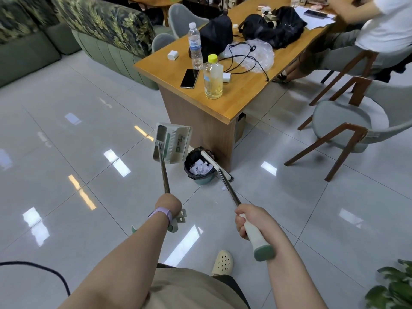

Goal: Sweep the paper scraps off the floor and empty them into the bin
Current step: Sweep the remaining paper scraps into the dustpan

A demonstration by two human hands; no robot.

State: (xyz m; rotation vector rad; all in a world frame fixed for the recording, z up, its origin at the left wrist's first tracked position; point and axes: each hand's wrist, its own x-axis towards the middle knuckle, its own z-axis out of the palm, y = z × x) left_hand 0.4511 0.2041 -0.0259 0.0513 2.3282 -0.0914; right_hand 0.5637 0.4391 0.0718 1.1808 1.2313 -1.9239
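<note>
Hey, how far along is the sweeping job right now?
Mostly done: white paper scraps fill the black-lined bin. In hand: the left hand holds the raised long-handled dustpan, the right hand the broom by the bin. Left: one small white scrap on the grey tiled floor.

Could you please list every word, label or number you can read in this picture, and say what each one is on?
No text can be read.
Water bottle: blue label, print blurred.
Yellow-capped bottle: faint label, unreadable.
Dustpan: green sticker with print, too small to read.
Papers on the table: nothing legible.
</note>
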